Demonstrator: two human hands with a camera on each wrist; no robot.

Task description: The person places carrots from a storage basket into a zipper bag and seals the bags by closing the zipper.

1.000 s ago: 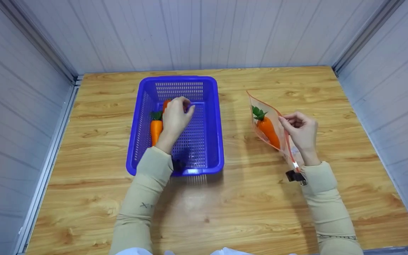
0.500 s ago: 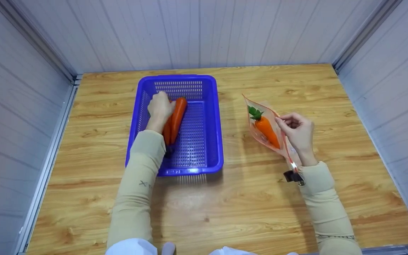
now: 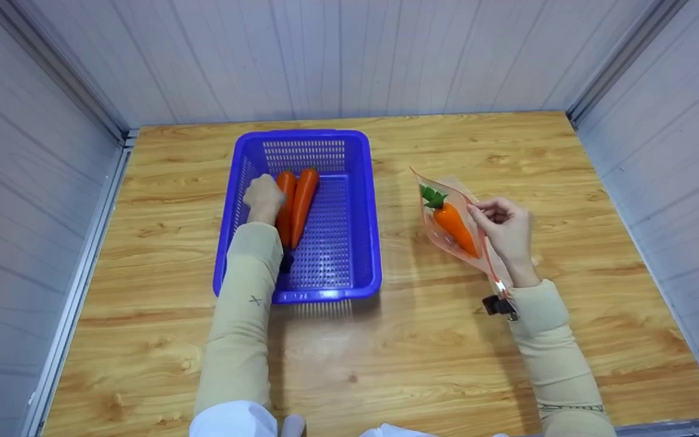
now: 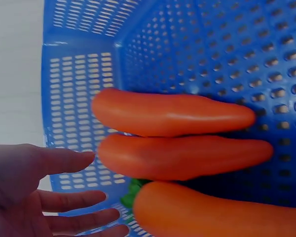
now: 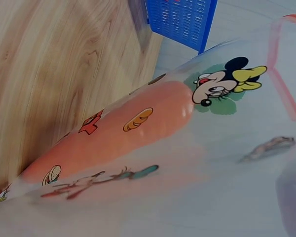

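Note:
My left hand (image 3: 263,197) reaches into the left side of the blue basket (image 3: 375,243). In the left wrist view its fingers are spread, thumb apart, close to the green leaves (image 4: 130,192) of an orange carrot (image 4: 212,212); nothing shows in its grasp. Beside that carrot lie two redder, leafless carrots, an upper carrot (image 4: 172,113) and a middle carrot (image 4: 182,158). My right hand (image 3: 504,233) pinches the edge of a clear zipper bag (image 5: 237,163) with a red rim and cartoon prints. Inside the bag sits an orange carrot (image 3: 455,229) with its leaves toward the opening.
The basket stands on a wood-grain table (image 3: 349,346), left of the bag. Pale panelled walls (image 3: 349,60) rise at the back and both sides. A small black device (image 3: 498,305) sits at my right cuff.
My left hand has moved left and slightly down inside the basket, uncovering the two redder carrots. The right hand and the bag have shifted slightly left.

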